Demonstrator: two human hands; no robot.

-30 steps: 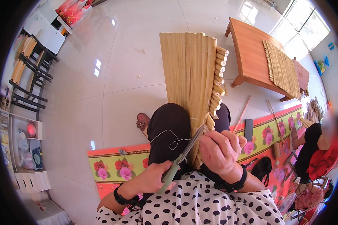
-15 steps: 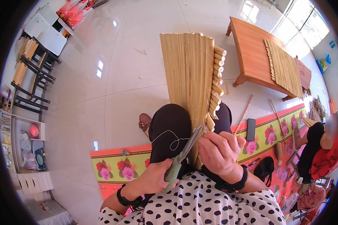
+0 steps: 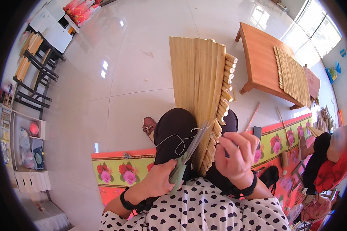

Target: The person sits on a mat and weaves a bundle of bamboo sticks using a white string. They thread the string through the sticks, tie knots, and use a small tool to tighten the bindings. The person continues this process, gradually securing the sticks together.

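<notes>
My left hand (image 3: 160,178) grips scissors (image 3: 177,173) with green handles. Their blades point up and away, lying over the edge of a bundle of straw-coloured stalks (image 3: 194,77) laid lengthwise across my lap. The stalks are joined side by side, and their cut round ends stick out along the right edge. A white thread (image 3: 177,136) loops from the stalks over my left knee. Just right of the stalk ends, my right hand (image 3: 237,156) is raised clear of them, its fingers loosely bent and apart, somewhat blurred. I make out nothing in it.
A low wooden table (image 3: 260,65) at the far right bears a second stalk mat (image 3: 293,75). A phone (image 3: 257,133) and a thin stick (image 3: 284,125) lie by the flowered mat (image 3: 125,169). Another person (image 3: 333,158) sits at the right. Shelves (image 3: 29,148) and stacked chairs (image 3: 36,71) line the left.
My right hand has let go of the thread by the blade tips and moved right, away from the stalks. The scissors stay at the stalks' edge. The whole view has shifted slightly.
</notes>
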